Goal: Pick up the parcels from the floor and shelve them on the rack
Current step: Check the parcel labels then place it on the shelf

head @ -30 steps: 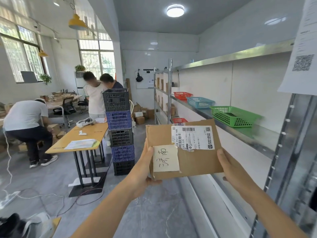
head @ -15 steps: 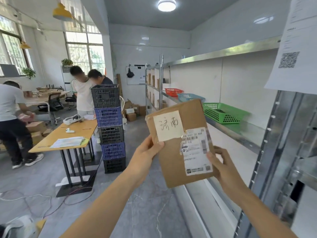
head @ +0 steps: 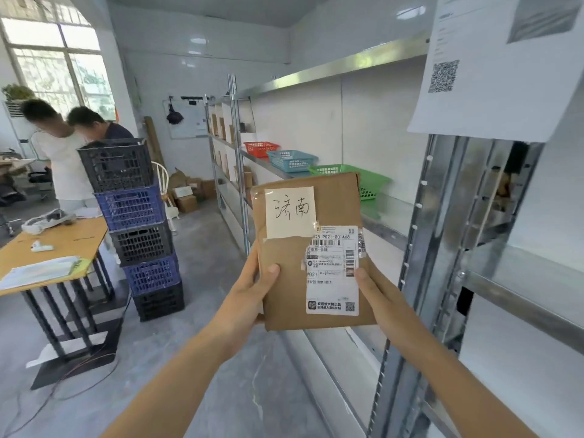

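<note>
Your left hand [head: 252, 292] and right hand [head: 380, 303] both clasp the upright parcel [head: 311, 254] (thumbs on its front), the green basket [head: 369, 181] just behind your grip.

At nine o'clock we see a wooden table [head: 63, 238] with papers [head: 39, 270] near its front edge and a white headset [head: 47, 220] farther back. Just right of the table stands a stack of crates [head: 136, 226], black and blue by turns, five high. Behind it, at ten o'clock, two people [head: 68, 153] stand close together under a window [head: 57, 64]. At eleven o'clock a white chair [head: 162, 181] sits near cardboard boxes [head: 189, 194] on the floor by the far wall, where a whiteboard [head: 186, 120] hangs. At one o'clock we find three baskets in a row: red [head: 260, 148], blue [head: 292, 160], green [head: 369, 181]. At two o'clock a printed sheet [head: 493, 67] with a QR code hangs.
</note>
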{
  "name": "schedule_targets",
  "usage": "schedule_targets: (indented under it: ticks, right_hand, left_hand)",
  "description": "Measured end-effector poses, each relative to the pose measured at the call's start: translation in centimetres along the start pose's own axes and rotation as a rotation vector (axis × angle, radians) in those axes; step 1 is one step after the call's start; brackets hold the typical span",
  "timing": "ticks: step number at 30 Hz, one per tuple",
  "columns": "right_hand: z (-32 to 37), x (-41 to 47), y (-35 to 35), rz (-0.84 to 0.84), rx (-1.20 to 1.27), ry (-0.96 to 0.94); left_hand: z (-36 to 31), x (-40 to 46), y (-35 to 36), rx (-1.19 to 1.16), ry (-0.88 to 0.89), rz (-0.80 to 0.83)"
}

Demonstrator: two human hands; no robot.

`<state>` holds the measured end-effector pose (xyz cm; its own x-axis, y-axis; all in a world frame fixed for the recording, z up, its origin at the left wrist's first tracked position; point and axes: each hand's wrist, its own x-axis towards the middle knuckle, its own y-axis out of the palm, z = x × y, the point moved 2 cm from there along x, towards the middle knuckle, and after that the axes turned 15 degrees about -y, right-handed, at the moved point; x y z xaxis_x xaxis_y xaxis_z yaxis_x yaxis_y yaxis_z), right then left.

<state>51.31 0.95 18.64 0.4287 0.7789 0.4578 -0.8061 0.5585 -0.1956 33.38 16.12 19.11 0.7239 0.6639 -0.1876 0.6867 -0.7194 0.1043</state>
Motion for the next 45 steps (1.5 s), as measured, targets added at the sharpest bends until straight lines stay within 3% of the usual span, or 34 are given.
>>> schedule_targets:
  ticks: [7,12,17,23,32,40,45]
  right_hand:
    - [2.1,-5.8,-1.3,-0.214,-0.020,0.037]
    - [5.0,-12.2,-1.5,-0.497,-0.096,0.063]
    - [10.1,-21.9,-4.7,-0.714,-0.271,0.153]
    - [17.7,-35.4,-9.1,-0.942,-0.411,0.169]
    - [29.7,-60.9,-13.5,-1.135,-0.506,0.205]
    - [41.0,-86.6,-17.0,-1.379,-0.476,0.198]
    - [48.4,-96.7,-17.6,-1.495,-0.539,0.156]
  left_hand:
    - [1.4,-1.8,2.0,-0.023,0.065,0.243]
    - [4.4,-3.0,4.2,0.071,0.086,0.423]
    - [7.4,-7.4,11.0,0.106,0.041,0.657]
    - [8.7,-14.8,21.0,0.265,0.151,0.899]
    - [15.8,-33.9,37.0,0.307,0.102,1.263]
    - [23.3,-56.9,51.2,0.408,0.000,1.483]
    - [24.5,-68.3,57.9,0.402,-0.029,1.601]
